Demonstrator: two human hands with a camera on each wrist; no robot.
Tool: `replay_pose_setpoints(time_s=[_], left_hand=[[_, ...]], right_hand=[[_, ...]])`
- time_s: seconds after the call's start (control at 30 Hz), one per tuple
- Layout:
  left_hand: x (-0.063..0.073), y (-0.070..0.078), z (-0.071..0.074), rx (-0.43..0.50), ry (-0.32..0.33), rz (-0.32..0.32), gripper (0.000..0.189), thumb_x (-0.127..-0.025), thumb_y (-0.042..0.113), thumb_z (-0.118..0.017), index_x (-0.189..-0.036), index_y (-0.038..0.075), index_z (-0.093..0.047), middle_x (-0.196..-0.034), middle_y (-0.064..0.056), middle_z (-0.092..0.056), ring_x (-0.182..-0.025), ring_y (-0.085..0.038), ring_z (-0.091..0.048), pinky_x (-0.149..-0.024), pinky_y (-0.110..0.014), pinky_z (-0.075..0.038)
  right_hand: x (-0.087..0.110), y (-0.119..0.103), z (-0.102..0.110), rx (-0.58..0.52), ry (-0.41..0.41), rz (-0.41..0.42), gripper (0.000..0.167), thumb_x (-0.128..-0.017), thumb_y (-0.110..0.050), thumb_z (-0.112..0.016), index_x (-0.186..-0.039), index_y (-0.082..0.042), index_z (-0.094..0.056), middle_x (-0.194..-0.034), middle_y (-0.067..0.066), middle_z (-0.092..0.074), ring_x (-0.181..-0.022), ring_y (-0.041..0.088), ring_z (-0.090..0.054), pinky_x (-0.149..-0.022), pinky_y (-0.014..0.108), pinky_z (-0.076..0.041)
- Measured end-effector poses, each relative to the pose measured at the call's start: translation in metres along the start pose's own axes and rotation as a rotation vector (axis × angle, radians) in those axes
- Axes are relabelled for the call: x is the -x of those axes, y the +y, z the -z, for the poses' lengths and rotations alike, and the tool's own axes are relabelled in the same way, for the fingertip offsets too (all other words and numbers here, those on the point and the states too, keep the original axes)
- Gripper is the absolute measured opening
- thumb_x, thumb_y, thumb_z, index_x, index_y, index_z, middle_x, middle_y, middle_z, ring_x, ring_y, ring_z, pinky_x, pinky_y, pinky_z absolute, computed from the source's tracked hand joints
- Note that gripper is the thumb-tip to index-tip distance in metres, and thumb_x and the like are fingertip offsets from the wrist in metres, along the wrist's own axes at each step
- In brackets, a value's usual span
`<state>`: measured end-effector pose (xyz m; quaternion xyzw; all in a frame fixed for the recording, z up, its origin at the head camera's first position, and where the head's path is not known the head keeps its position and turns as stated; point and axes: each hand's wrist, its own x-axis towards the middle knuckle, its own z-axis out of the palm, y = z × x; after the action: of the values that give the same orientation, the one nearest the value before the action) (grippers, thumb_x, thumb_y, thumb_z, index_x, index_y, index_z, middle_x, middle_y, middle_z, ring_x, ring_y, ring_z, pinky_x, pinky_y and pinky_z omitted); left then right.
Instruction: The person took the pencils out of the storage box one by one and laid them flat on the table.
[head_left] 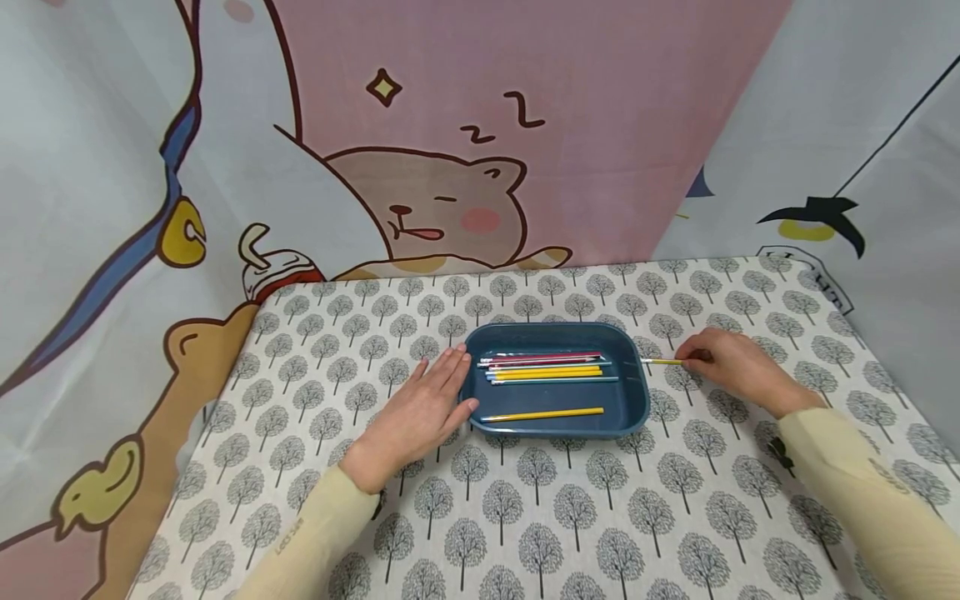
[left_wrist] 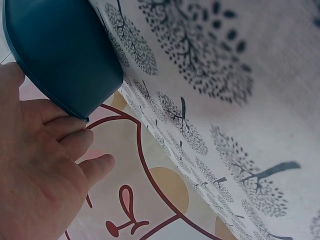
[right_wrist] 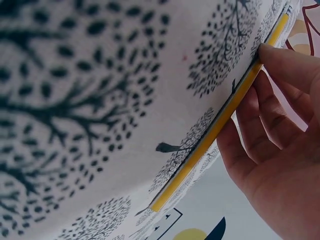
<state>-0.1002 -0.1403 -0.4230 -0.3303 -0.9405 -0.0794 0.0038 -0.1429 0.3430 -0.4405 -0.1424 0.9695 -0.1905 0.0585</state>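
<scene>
A dark blue plastic tub (head_left: 555, 427) stands on the patterned cloth. Inside it, a row of several pencils (head_left: 547, 372), yellow, red and light blue, lies lengthwise, and one yellow pencil (head_left: 551, 414) is apart near the front wall. My left hand (head_left: 420, 404) rests with extended fingers against the tub's left end; the left wrist view shows the fingers (left_wrist: 70, 131) at its rim. Just outside the right end, my right hand (head_left: 731, 367) pinches another yellow pencil (right_wrist: 212, 132) between thumb and fingers. It lies close along the cloth, its pale end (head_left: 645, 361) toward the tub.
The table is covered with a white cloth (head_left: 540, 542) printed with grey trees. Behind it and at both sides hang cartoon-printed sheets (head_left: 600, 125). A small dark thing (head_left: 780, 452) shows by the right sleeve (head_left: 847, 467).
</scene>
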Motion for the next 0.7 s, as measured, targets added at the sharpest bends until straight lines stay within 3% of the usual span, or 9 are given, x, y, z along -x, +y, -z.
replay_pose_setpoints(time_s=[0.23, 0.37, 0.43, 0.7], left_hand=[[0.0, 0.0, 0.0, 0.003, -0.015, 0.008, 0.071, -0.112, 0.051, -0.029, -0.162, 0.0, -0.025, -0.169, -0.016, -0.02, -0.156, -0.031, -0.024, -0.124, -0.055, -0.026], [0.0, 0.001, 0.0, 0.002, -0.013, 0.006, 0.071, -0.112, 0.051, -0.029, -0.162, 0.0, -0.025, -0.169, -0.016, -0.02, -0.156, -0.031, -0.024, -0.123, -0.055, -0.026], [0.0, 0.001, 0.0, 0.0, -0.013, 0.004, 0.072, -0.112, 0.051, -0.028, -0.162, 0.0, -0.025, -0.169, -0.016, -0.02, -0.156, -0.031, -0.024, -0.123, -0.055, -0.026], [-0.001, 0.0, 0.0, -0.001, -0.011, 0.0, 0.072, -0.112, 0.051, -0.028, -0.162, -0.001, -0.025, -0.169, -0.017, -0.02, -0.155, -0.033, -0.026, -0.123, -0.056, -0.027]], right_hand=[[0.003, -0.001, 0.0, -0.011, 0.017, 0.004, 0.021, -0.093, -0.014, -0.077, -0.11, -0.002, -0.075, -0.101, 0.009, -0.07, -0.091, 0.025, -0.066, -0.082, 0.051, -0.056], [0.014, -0.01, 0.008, -0.031, 0.042, -0.015, 0.033, -0.095, -0.017, -0.076, -0.122, 0.0, -0.071, -0.121, 0.023, -0.067, -0.116, 0.045, -0.06, -0.099, 0.066, -0.047], [0.021, -0.016, 0.013, -0.041, 0.062, -0.03, 0.036, -0.096, -0.019, -0.075, -0.127, -0.001, -0.068, -0.133, 0.027, -0.061, -0.124, 0.05, -0.054, -0.102, 0.071, -0.042], [0.039, -0.052, 0.028, -0.044, 0.257, 0.045, 0.046, -0.096, -0.022, -0.076, -0.136, -0.004, -0.062, -0.145, 0.023, -0.054, -0.13, 0.05, -0.049, -0.098, 0.071, -0.042]])
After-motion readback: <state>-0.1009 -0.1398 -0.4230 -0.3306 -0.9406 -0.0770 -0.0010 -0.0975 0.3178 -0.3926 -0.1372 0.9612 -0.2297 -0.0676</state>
